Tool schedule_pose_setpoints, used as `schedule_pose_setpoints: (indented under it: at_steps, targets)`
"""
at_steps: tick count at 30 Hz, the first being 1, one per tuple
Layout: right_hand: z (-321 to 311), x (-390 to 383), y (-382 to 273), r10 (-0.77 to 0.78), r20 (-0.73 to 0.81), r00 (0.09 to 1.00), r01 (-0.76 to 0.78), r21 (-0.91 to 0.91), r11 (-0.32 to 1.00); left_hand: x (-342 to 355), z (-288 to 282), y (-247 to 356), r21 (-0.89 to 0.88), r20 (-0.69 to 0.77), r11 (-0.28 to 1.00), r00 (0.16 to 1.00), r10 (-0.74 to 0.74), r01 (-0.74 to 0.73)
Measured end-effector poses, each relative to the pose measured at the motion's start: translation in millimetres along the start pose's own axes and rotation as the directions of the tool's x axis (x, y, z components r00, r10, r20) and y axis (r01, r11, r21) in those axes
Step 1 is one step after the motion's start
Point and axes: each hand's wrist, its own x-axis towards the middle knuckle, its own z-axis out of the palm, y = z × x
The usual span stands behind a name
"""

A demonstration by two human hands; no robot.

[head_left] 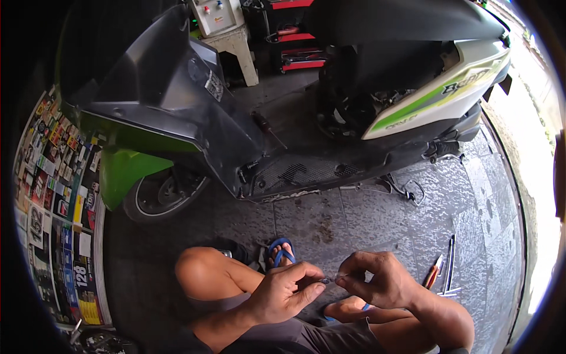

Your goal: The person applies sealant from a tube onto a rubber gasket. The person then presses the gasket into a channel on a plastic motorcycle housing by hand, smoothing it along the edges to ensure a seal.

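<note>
Above my lap both hands are close together, fingertips almost meeting. Between the thumb and forefinger of my left hand (289, 290) is a small dark part (325, 281), too small to name. My right hand (380, 280) is closed in a pinch just right of it; whatever lies between those fingertips is too tiny to make out. Beyond my hands stands a green, white and black scooter (236, 118), its front wheel (165, 197) to the left. On its footboard area rests a screwdriver (268, 128) with a dark reddish handle.
Pliers (435, 272) with red-orange handles lie on the tiled floor at right, beside a long metal T-handle wrench (451, 262). Behind the scooter are a stool (236, 50) bearing a water dispenser (217, 16) and a red tool rack (302, 59). A sticker-covered panel (62, 218) stands left.
</note>
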Motion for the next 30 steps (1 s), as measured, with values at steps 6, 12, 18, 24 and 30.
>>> schedule_pose_setpoints:
  at_steps: [6,12,18,24,30]
  targets:
    - [-1,-21,17,0.175,-0.008,0.985,-0.169,0.228,0.959,12,21,-18,0.027,0.045,0.996,0.996,0.081,-0.083]
    - [2,-31,42,0.172,-0.125,0.977,-0.099,0.450,0.888,10,17,-28,-0.214,0.015,0.971,0.995,-0.101,0.102]
    - [18,-19,36,0.097,-0.131,0.987,-0.061,0.255,0.965,13,22,-29,0.004,0.093,1.000,0.995,0.024,-0.024]
    - [20,-17,25,0.308,0.012,0.951,-0.255,0.591,0.765,6,25,-36,-0.074,0.018,0.997,0.999,-0.032,0.033]
    - [35,-16,41,0.150,-0.065,0.987,-0.100,0.486,0.868,19,20,-32,-0.042,0.112,0.999,0.994,-0.011,0.016]
